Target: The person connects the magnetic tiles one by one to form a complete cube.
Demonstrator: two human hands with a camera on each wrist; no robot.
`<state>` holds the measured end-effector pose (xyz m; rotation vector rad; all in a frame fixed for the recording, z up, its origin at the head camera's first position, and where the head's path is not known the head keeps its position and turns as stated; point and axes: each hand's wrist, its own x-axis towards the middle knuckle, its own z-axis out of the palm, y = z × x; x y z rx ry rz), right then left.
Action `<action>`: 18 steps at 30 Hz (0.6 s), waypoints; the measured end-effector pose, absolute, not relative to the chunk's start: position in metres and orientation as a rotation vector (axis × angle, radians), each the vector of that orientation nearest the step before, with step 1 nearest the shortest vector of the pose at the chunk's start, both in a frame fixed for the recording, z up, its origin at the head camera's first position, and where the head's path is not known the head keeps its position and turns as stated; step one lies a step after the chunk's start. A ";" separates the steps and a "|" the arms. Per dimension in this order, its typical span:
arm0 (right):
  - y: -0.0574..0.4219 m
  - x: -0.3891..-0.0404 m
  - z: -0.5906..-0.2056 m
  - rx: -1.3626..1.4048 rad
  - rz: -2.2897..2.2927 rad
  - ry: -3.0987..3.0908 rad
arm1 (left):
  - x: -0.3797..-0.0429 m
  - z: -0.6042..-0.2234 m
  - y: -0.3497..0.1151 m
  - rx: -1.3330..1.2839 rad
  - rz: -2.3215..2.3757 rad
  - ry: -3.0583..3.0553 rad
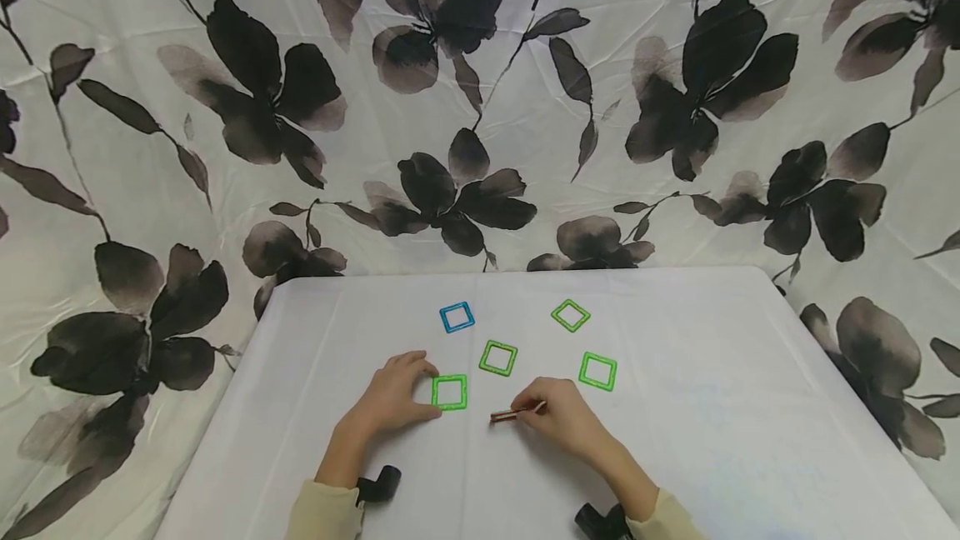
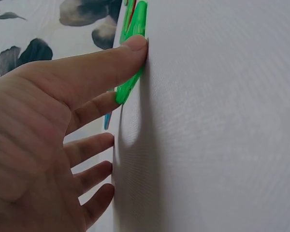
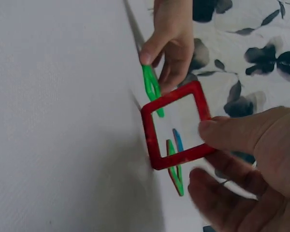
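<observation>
In the head view my left hand [image 1: 392,394] pinches the near-left green square frame [image 1: 463,392] by its left side, thumb below and fingertip above. That frame lies flat or nearly flat on the white table; the left wrist view shows thumb and index finger on its edge [image 2: 130,84], the other fingers spread. To the right, my right hand [image 1: 566,415] holds a red square frame [image 3: 147,130] between thumb and fingers. It stands on edge, tilted, and looks like a thin bar from above. A gap separates the two held frames in the head view.
Beyond my hands lie a blue square frame [image 1: 454,307] and three more green ones: a middle frame [image 1: 503,345], a far-right frame [image 1: 580,307] and a near-right frame [image 1: 602,357]. The white table [image 1: 712,423] ends at a floral cloth [image 1: 480,107].
</observation>
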<state>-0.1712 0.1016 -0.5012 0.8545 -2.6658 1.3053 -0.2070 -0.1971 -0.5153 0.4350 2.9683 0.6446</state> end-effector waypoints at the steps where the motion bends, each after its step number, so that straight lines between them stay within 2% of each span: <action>1: 0.102 -0.171 -0.502 0.851 1.313 -2.679 | -0.207 -0.516 -0.197 0.437 0.650 2.972; 11: 0.110 -0.173 -0.503 0.788 1.129 -2.663 | -0.207 -0.519 -0.190 0.476 0.666 2.985; 18: 0.111 -0.176 -0.500 0.909 1.048 -2.678 | -0.208 -0.517 -0.188 0.427 0.639 2.992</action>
